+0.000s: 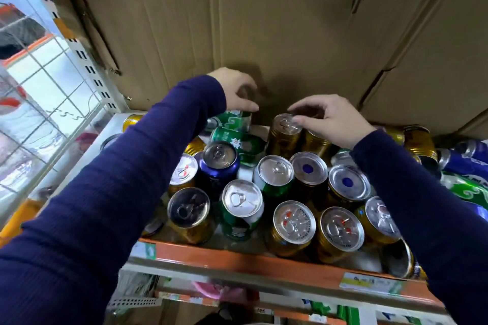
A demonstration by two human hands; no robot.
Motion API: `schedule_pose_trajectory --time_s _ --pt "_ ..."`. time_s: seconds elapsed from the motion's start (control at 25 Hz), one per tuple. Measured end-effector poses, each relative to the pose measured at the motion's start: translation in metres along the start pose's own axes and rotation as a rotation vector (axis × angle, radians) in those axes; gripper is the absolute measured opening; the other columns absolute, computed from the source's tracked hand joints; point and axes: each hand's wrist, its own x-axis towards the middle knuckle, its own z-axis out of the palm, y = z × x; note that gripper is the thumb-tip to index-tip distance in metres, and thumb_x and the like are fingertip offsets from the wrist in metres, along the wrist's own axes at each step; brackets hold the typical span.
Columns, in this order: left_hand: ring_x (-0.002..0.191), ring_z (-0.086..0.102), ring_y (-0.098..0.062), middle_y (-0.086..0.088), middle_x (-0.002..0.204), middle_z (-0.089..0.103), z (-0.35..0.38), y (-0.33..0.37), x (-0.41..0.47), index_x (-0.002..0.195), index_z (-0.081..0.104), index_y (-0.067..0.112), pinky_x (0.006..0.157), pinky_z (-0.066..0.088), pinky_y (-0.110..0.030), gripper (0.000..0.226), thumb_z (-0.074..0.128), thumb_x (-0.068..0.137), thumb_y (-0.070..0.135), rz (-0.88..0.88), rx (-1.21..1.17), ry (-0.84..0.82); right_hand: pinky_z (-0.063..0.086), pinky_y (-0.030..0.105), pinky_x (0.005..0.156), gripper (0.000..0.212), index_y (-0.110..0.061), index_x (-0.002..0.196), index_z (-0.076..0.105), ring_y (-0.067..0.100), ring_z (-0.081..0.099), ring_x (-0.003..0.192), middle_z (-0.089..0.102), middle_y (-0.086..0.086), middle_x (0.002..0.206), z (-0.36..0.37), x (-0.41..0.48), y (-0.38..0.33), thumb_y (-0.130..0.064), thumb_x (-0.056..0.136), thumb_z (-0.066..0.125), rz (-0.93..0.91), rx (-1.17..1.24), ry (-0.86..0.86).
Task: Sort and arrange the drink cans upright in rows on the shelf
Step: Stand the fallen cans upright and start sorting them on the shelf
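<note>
Two hands at the back of the shelf (pixel 237 258). Right hand (pixel 328 117) pinches the lid rim of an upright gold can (pixel 284 137), fingers curled. Left hand (pixel 233 90) arches over a tipped green can (pixel 233 118); grip unclear. Mixed standing cans (pixel 294 220) crowd the front.

So the shelf (pixel 237 258) has an orange front lip with price tags (pixel 369 283) stuck on it, and it's packed with cans. The front rows are mostly upright: gold cans (pixel 293 224) along the edge, a green can (pixel 241 206) among them, a blue can (pixel 219 159) one row behind. Further in, the back green can (pixel 235 116) lies on its side with a second green one (pixel 237 141) just in front, next to an upright tall gold can (pixel 284 137). Far right is a jumble of toppled blue cans (pixel 464 159), and a tipped gold can (pixel 404 258) lies at the front right corner.
</note>
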Motion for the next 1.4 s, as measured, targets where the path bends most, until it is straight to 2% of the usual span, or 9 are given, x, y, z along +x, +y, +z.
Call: schedule_pose_trajectory --time_s 0.08,0.2,0.4,0.52,0.64,0.76,0.96,1.2,1.4 --pt "0.106 0.059 -0.026 -0.007 0.114 0.065 -0.015 -0.027 -0.021 0.128 0.054 0.015 0.093 0.046 -0.031 0.053 0.064 0.084 0.042 -0.054 -0.017 0.096 0.047 0.025 0.083 0.028 -0.026 0.109 0.069 0.008 0.061 0.094 0.069 -0.006 0.102 0.013 0.019 -0.021 -0.035 0.083 0.069 -0.077 -0.139 -0.18" --pt "0.104 0.06 -0.026 -0.007 0.112 0.066 -0.016 -0.059 -0.05 0.122 0.059 0.014 0.09 0.046 -0.029 0.046 0.068 0.083 0.034 -0.126 -0.015 0.128 0.032 0.026 0.077 0.052 -0.023 0.118 0.062 0.012 0.046 0.093 0.061 -0.003 0.097 0.034 0.047 -0.049 -0.054 0.076 0.069 -0.221 -0.646 -0.378" --pt "0.101 0.062 -0.022 -0.006 0.11 0.068 0.002 -0.08 -0.073 0.115 0.065 0.014 0.083 0.039 -0.02 0.036 0.07 0.082 0.026 -0.085 -0.041 0.092 0.03 0.04 0.093 0.091 -0.016 0.125 0.045 0.025 0.056 0.103 0.063 0.004 0.111 0.069 0.067 -0.049 -0.075 0.059 0.066 -0.118 -0.96 -0.701" --pt "0.109 0.06 -0.021 -0.003 0.117 0.066 0.013 -0.082 -0.076 0.116 0.066 0.016 0.087 0.039 -0.021 0.034 0.067 0.085 0.03 -0.043 -0.027 0.061 0.035 0.036 0.086 0.084 -0.015 0.122 0.044 0.022 0.058 0.089 0.064 0.003 0.096 0.071 0.062 -0.045 -0.067 0.061 0.072 -0.116 -0.845 -0.621" --pt "0.108 0.059 -0.023 -0.003 0.117 0.065 0.019 -0.085 -0.077 0.117 0.065 0.017 0.084 0.038 -0.021 0.033 0.066 0.085 0.028 -0.011 -0.01 0.028 0.04 0.024 0.062 0.064 -0.021 0.111 0.053 0.011 0.052 0.073 0.061 -0.002 0.086 0.042 0.06 -0.056 -0.055 0.063 0.078 -0.071 -0.526 -0.46" --pt "0.104 0.06 -0.024 -0.003 0.114 0.067 0.023 -0.087 -0.077 0.116 0.065 0.018 0.087 0.042 -0.025 0.032 0.066 0.085 0.024 -0.024 -0.04 0.011 0.049 0.033 0.07 0.049 -0.023 0.101 0.063 0.013 0.058 0.081 0.066 -0.004 0.089 0.026 0.063 -0.071 -0.054 0.065 0.075 -0.103 -0.489 -0.382" --pt "0.105 0.061 -0.02 0.001 0.113 0.068 0.028 -0.082 -0.076 0.115 0.066 0.02 0.086 0.039 -0.017 0.032 0.055 0.088 0.008 -0.001 -0.062 0.011 0.05 0.036 0.075 0.052 -0.027 0.103 0.058 0.014 0.057 0.083 0.063 -0.005 0.093 0.031 0.056 -0.068 -0.058 0.065 0.075 -0.061 -0.474 -0.428" --pt "0.119 0.049 -0.024 -0.004 0.133 0.053 0.028 -0.069 -0.075 0.132 0.052 0.023 0.096 0.043 -0.029 0.065 0.062 0.073 -0.002 -0.004 0.162 -0.269 0.048 0.035 0.083 0.057 -0.028 0.113 0.058 0.012 0.056 0.092 0.06 -0.009 0.101 0.027 0.056 -0.055 -0.061 0.068 0.07 -0.04 -0.421 -0.474" --pt "0.124 0.045 -0.029 -0.007 0.135 0.048 0.039 -0.065 -0.062 0.132 0.05 0.03 0.099 0.041 -0.036 0.068 0.067 0.071 0.005 0.05 0.318 -0.242 0.048 0.032 0.087 0.035 -0.026 0.11 0.066 0.01 0.06 0.097 0.067 -0.009 0.105 0.022 0.053 -0.044 -0.051 0.089 0.052 -0.045 -0.187 -0.351"
